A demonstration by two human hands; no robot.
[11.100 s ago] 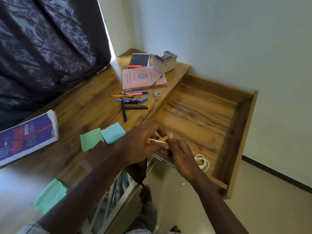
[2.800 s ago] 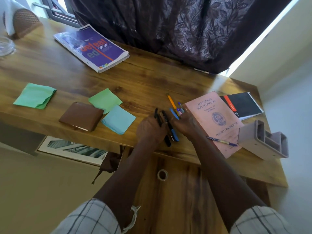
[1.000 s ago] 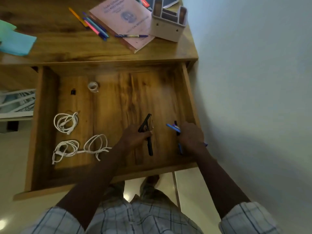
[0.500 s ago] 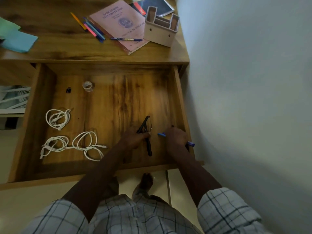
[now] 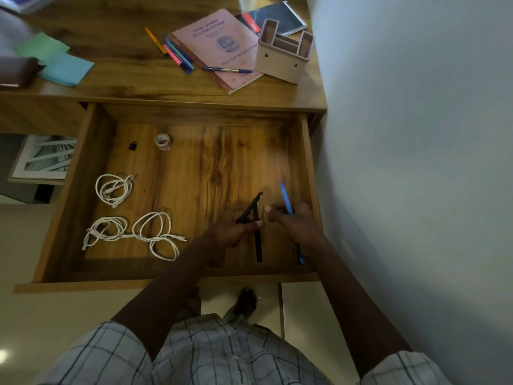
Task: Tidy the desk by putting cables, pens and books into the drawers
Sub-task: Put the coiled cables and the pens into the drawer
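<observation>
The wooden drawer (image 5: 66,207) stands pulled out below the desk. My left hand (image 5: 231,232) is low in its front right part, closed on black pens (image 5: 256,215) that cross each other. Beside it my right hand (image 5: 298,225) grips blue pens (image 5: 286,197), one sticking up and away, near the drawer's right wall. White cables (image 5: 113,188) (image 5: 133,232) lie coiled in the drawer's left half. On the desk top are several coloured pens (image 5: 173,51), a pink record book (image 5: 222,48) with a blue pen (image 5: 227,70) on it, and a dark notebook (image 5: 277,16).
A beige pen holder (image 5: 283,58) stands at the desk's right end by the white wall (image 5: 416,134). A tape roll (image 5: 162,140) and a small black item (image 5: 132,146) lie at the drawer's back. Blue (image 5: 65,69) and green (image 5: 41,47) sticky notes and a brown wallet (image 5: 16,72) sit left.
My hands took pens from the desk and came down into the drawer. Over the last second both hands stayed near the front right corner, and the blue pen now points more upright.
</observation>
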